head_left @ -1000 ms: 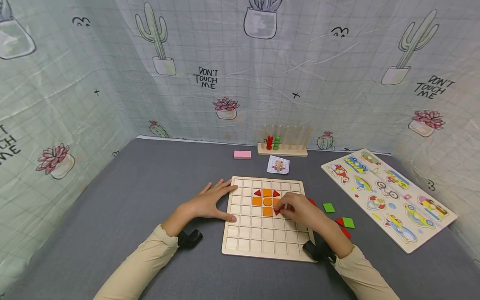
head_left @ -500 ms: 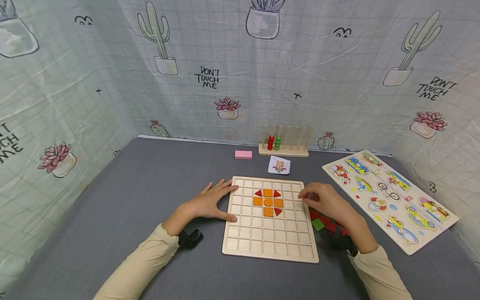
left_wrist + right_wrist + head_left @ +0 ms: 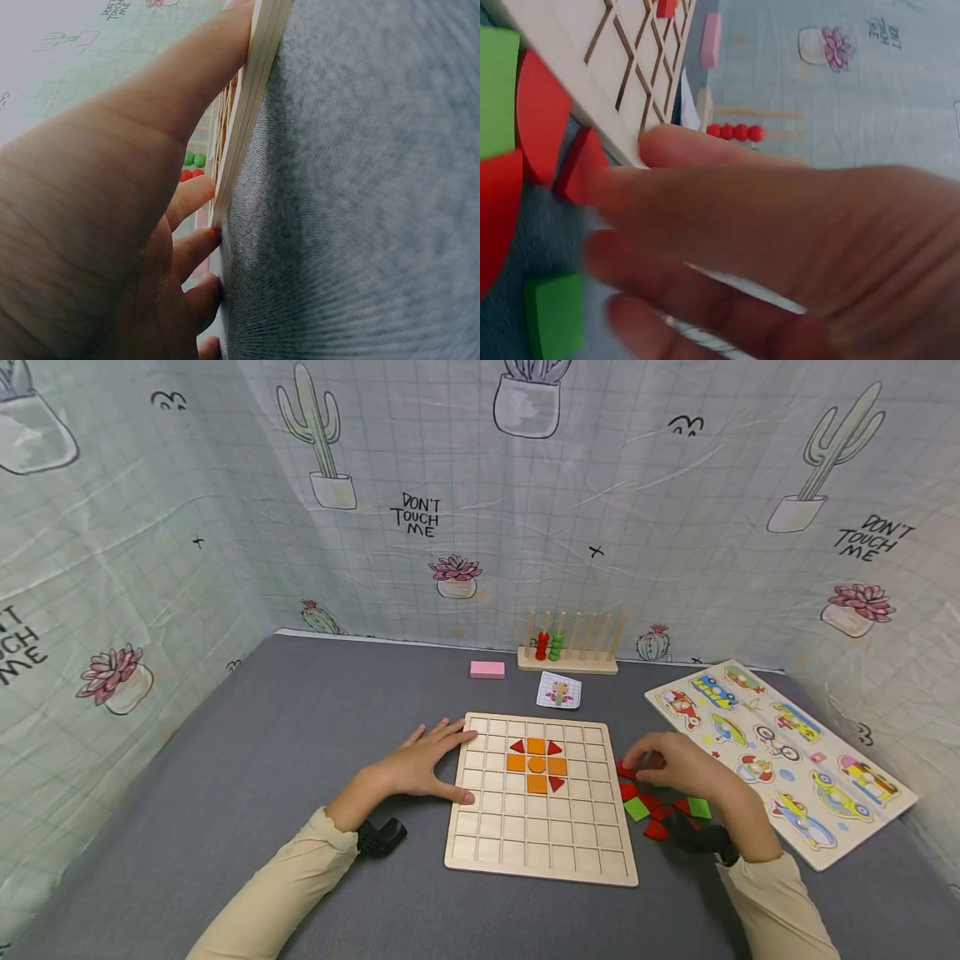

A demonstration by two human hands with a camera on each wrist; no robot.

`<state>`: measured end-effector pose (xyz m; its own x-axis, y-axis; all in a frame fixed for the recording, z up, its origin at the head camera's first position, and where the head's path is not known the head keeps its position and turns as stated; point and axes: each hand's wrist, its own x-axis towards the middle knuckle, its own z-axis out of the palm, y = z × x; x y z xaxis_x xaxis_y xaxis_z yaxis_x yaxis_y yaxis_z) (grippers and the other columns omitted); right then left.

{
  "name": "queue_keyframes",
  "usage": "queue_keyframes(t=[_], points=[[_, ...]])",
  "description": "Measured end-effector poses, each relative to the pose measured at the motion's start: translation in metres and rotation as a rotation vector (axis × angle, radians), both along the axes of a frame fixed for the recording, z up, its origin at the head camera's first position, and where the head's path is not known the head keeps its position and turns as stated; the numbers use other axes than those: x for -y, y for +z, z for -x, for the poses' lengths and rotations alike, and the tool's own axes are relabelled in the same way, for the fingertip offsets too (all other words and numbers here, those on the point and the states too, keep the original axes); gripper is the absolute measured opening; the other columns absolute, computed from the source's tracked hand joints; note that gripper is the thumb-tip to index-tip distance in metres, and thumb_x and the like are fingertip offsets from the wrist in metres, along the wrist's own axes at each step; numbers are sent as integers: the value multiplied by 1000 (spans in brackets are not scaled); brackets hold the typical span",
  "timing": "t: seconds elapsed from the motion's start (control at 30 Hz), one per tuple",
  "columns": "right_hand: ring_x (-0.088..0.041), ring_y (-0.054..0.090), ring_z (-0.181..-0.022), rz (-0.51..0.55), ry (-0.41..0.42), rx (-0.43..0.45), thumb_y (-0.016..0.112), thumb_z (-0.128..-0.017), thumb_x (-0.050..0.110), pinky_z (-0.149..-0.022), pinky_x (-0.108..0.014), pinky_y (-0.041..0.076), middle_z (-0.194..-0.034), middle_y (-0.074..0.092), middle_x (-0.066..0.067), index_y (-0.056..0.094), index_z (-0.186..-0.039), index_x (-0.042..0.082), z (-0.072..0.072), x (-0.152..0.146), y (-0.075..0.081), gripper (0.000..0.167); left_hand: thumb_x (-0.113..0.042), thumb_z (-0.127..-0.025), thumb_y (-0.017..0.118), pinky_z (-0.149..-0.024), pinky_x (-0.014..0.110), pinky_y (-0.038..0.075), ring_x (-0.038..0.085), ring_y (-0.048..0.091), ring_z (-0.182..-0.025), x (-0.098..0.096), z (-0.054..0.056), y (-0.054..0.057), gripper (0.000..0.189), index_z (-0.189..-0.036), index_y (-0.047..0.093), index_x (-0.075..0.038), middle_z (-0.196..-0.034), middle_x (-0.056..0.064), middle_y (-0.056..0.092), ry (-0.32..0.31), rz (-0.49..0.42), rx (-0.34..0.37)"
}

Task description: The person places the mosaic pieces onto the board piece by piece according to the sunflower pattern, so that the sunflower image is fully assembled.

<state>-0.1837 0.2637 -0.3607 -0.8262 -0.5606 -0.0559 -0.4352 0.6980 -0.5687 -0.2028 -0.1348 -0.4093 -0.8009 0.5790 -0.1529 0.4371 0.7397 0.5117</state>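
Note:
A wooden grid board point(image 3: 540, 852) lies on the table with orange squares point(image 3: 537, 784), an orange circle point(image 3: 537, 765) and red triangles point(image 3: 556, 784) in its upper cells. My left hand point(image 3: 420, 766) rests at the board's left edge, thumb and fingers spread; its fingertips point(image 3: 196, 196) touch the edge in the left wrist view. Right of the board, my right hand point(image 3: 678, 768) is over loose pieces, thumb and forefinger apart. Its blurred thumb is right at a red piece point(image 3: 581, 166) beside the board. Green squares point(image 3: 637, 809) and other red pieces point(image 3: 656, 831) lie under and near it.
Behind the board lie a patterned card point(image 3: 558, 690) and a pink block point(image 3: 487, 670). A peg rack point(image 3: 567, 666) with red and green beads stands at the back. On the right is a picture puzzle board point(image 3: 780, 760). A printed cloth point(image 3: 480, 468) hangs behind the table.
My right hand has left a red triangle in a cell at the lower right of the orange cross and moved right to the loose pieces. The left hand stays at the board's edge.

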Motion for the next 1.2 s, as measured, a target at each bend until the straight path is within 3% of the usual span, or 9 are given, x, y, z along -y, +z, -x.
queue_keyframes(t=[0.23, 0.33, 0.87, 1.2], points=[[-12, 58, -63, 28, 56, 246, 71, -82, -4, -56, -27, 51, -90, 67, -9, 67, -98, -2, -1, -14, 0, 16, -58, -75, 77, -118, 57, 0, 30, 5, -151, -1, 0, 1, 101, -155, 29, -21, -164, 6, 14, 4, 2, 4], [-13, 57, -62, 35, 65, 311, 72, -80, -4, -55, -27, 50, -90, 65, -8, 66, -98, -3, -1, -20, -1, 18, -58, -75, 77, -118, 57, 0, 30, 5, -151, -1, 0, 1, 101, -155, 29, -21, -164, 6, 14, 4, 4, 2], [-10, 57, -66, -30, 37, 310, 77, -73, -8, -60, -25, 52, -82, 60, -1, 66, -87, -3, 0, -42, 0, 19, -60, -75, 76, -118, 56, -1, 28, 4, -151, 0, 3, -1, 101, -155, 28, -22, -164, 4, 13, 9, 8, -2], [-14, 54, -68, -42, -20, 332, 73, -75, -7, -60, -26, 50, -79, 60, -1, 66, -92, -2, 1, -43, -5, 19, -59, -76, 76, -118, 57, -1, 29, 4, -151, 0, 2, -1, 100, -155, 29, -21, -164, 5, 12, -5, 1, 3]])
